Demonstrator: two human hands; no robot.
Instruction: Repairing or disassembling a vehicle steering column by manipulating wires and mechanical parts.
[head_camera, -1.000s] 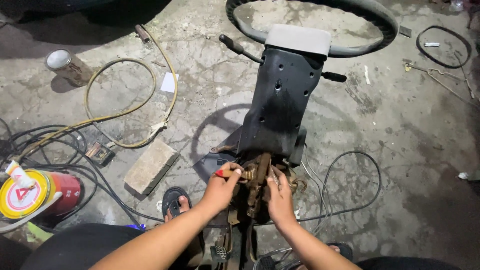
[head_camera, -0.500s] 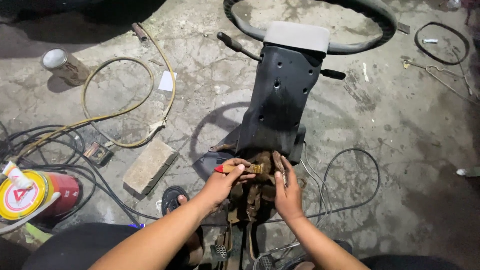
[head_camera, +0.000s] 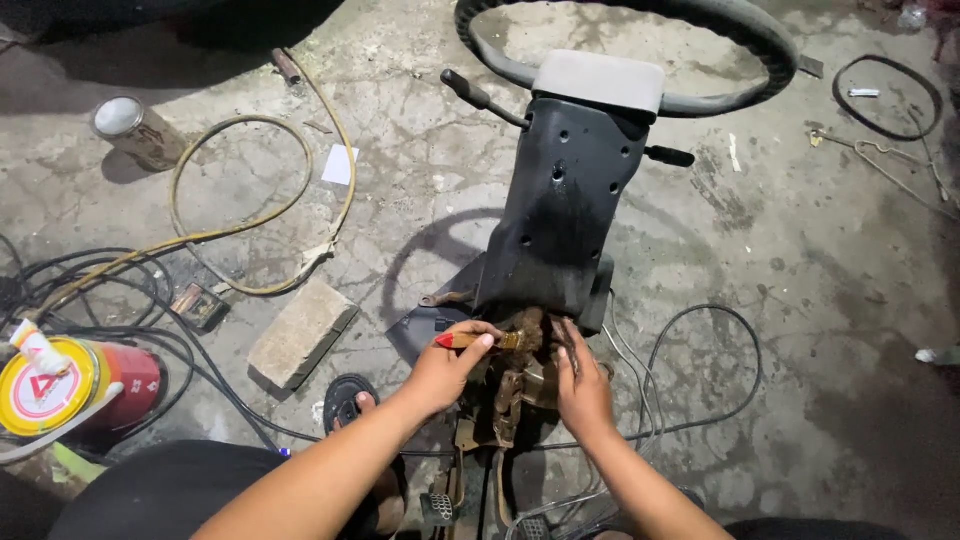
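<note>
Nearest the camera, the left hand (head_camera: 445, 368) was clamped around a small red-handled brush (head_camera: 478, 341), whose long axis lay almost level across the view, bristles pointing right onto the rusty brown metal bracket (head_camera: 515, 375) at the foot of the black steering column cover (head_camera: 560, 215). The right hand (head_camera: 583, 385) lay just beside it with its fingers together and extended, pressed flat on the bracket and gripping nothing. Left of the hands, on the cracked concrete floor (head_camera: 800, 260), sat a red tin with a yellow lid (head_camera: 70, 385) and a grey brick (head_camera: 303, 331). The column ran lengthwise away from the person, up to the grey steering wheel (head_camera: 640, 50) at the far end.
</note>
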